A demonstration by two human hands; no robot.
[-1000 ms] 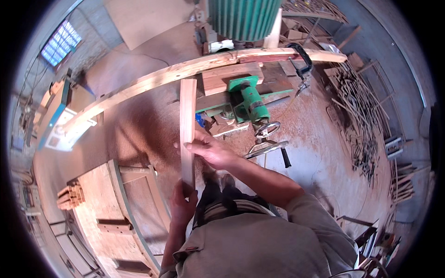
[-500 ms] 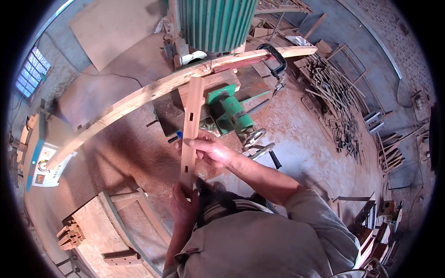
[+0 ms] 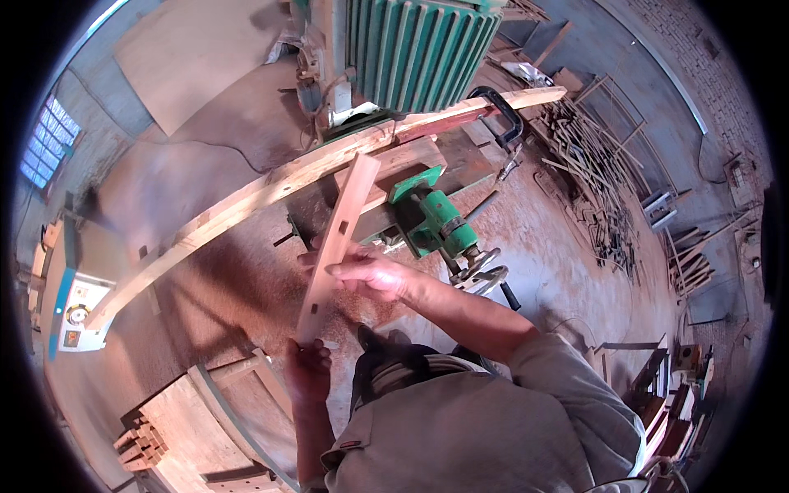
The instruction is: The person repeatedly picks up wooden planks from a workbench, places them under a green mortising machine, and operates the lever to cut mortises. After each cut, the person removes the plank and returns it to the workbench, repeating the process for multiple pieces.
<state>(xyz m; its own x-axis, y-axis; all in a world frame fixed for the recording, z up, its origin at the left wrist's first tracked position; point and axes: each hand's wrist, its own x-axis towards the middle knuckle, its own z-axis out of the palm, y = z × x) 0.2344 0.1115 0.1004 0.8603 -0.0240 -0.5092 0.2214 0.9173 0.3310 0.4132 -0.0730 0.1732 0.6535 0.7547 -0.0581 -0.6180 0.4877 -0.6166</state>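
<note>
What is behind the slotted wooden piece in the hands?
Past the slotted wooden piece, fingertips of the right hand show at its left; a wooden block and sawdust appear beyond. Whatever it directly covers, including parts of those fingers, cannot be seen.

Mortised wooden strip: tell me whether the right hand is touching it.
Touching. The head view shows the right hand gripping the mortised wooden strip, its thumb lying across the slotted face.

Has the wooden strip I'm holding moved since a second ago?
Yes. The wooden strip has tilted: its far end now leans right, closer to the green vise than it was a second ago.
</note>
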